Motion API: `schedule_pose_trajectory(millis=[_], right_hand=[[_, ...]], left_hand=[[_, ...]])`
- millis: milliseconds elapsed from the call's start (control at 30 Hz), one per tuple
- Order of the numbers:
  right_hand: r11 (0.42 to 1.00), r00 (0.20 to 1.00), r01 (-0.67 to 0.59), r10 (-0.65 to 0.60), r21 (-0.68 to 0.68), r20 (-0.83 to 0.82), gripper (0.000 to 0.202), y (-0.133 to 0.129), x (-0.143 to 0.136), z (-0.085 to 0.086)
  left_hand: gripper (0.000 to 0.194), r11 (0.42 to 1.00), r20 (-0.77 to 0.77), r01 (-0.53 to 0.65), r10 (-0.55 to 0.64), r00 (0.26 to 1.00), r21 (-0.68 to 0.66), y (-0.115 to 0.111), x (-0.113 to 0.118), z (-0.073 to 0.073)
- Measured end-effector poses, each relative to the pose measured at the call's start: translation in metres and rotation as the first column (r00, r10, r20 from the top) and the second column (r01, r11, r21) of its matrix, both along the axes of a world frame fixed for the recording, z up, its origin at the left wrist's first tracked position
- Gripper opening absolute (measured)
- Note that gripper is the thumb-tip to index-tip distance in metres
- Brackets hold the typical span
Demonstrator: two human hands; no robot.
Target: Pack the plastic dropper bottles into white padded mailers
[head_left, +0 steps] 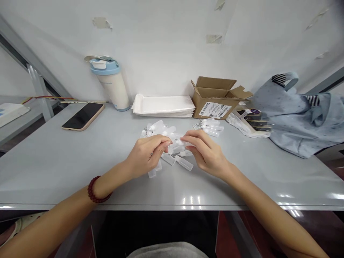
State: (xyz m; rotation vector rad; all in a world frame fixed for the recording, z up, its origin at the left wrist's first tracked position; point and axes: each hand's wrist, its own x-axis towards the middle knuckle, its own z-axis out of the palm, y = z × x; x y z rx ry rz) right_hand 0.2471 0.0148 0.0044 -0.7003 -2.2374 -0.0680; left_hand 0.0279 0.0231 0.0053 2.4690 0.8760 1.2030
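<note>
A: where r the btls?
B: loose pile mid table, between & just past the hands. Small 2nd bunch to the right, in front of the box.
A: handling?
B: translucent, look like thin plastic. My guess: v light, slightly squeezy walls, smooth so they'd roll/slip on that glossy top. Not fragile, but might dent if pinched hard.
A: where to grab?
B: I'd go for neck/cap end, prob stiffest. Body ok w/ light pinch. Thin white strings at the 2nd bunch, could snag, so lift 1 at a time.
A: grip rn?
B: L hand: thumb + index tips pinched together over the pile; can't tell if anything thin is in there. R hand: fingers bent, thumb a bit off the index, btl top right at the fingertips. Can't tell if it's held or just behind.
A: clearance?
B: white stack behind the pile, flask & phone off left, bag far right. All well apart from hands.
</note>
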Motion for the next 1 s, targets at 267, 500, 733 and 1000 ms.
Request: schedule_pose_trajectory(millis=[267, 500, 733, 1000], right_hand=[[1.0, 1.0, 0.001, 0.0, 0.004, -0.012, 0.036, 0.0001, -0.0002, 0.0004], [1.0, 1.0, -0.014, 0.014, 0.009, -0.015, 0.038, -0.0007, -0.0004, 0.0009], [1.0, 1.0, -0.006, 0.006, 0.011, -0.012, 0.038, -0.0009, -0.0011, 0.0005], [1.0, 1.0, 0.007, -0.007, 0.009, -0.022, 0.04, -0.0008, -0.0006, 0.0003]], left_hand=[[0.021, 1.0, 0.0, 0.017, -0.017, 1.0, -0.001, -0.0008, 0.0004, 0.0004], [0.021, 1.0, -0.008, 0.003, -0.004, 1.0, -0.007, -0.0004, 0.0001, 0.0], [0.021, 1.0, -0.005, 0.007, -0.007, 1.0, -0.003, -0.0002, -0.0006, 0.0007], [0.021, 1.0, -0.007, 0.008, -0.008, 1.0, 0.0, 0.0006, -0.0007, -0.0009]])
